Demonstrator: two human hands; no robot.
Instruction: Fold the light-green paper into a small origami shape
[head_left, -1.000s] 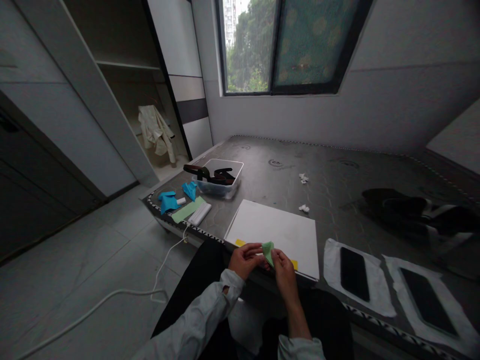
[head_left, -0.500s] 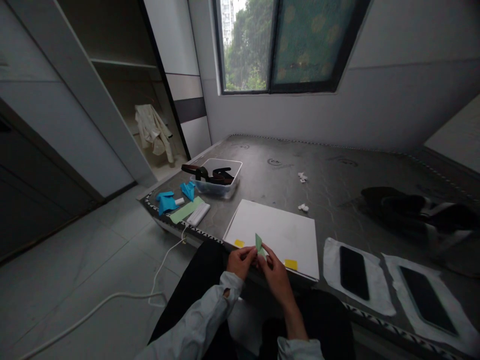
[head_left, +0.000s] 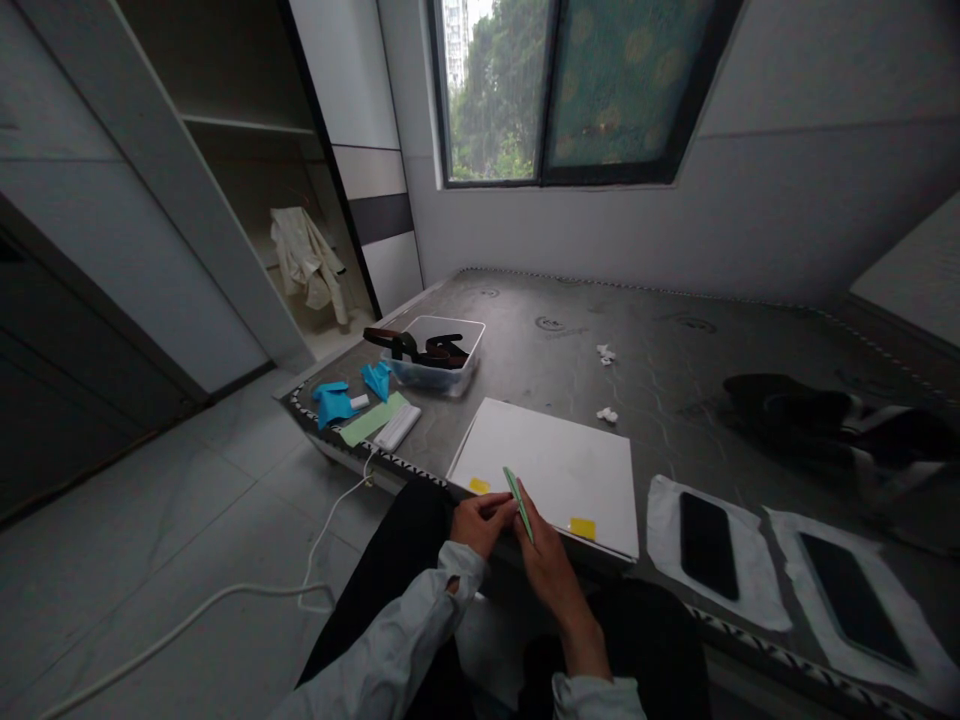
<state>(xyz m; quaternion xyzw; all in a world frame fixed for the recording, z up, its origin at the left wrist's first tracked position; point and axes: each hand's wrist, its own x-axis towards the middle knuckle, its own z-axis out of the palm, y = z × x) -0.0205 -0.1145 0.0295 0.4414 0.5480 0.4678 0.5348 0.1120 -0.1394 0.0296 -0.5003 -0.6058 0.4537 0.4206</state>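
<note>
A small folded piece of light green paper (head_left: pixel 519 504) is held up edge-on between my hands, over the near edge of a flat white box (head_left: pixel 551 465). My right hand (head_left: pixel 549 560) is closed on the paper from the right, its fingers behind it. On the other side my left hand (head_left: pixel 480 524) is pinched, fingertips touching the paper's left side. Two yellow sticky pieces lie by the box's near edge, one yellow piece (head_left: pixel 479 486) left of my hands and another yellow piece (head_left: pixel 583 528) to the right.
Left on the grey mattress (head_left: pixel 540 360) are a clear plastic bin (head_left: pixel 442 378) with dark straps, crumpled blue paper (head_left: pixel 334 405), a green strip (head_left: pixel 373 420) and a white power strip (head_left: pixel 397 428). Right, two phones, one a black phone (head_left: pixel 709 548), lie on white cloths. White scraps (head_left: pixel 607 415) lie behind the box.
The green paper has turned from showing a pointed face to standing nearly edge-on. My right hand has rotated with it and shifted slightly; my left hand has barely moved.
</note>
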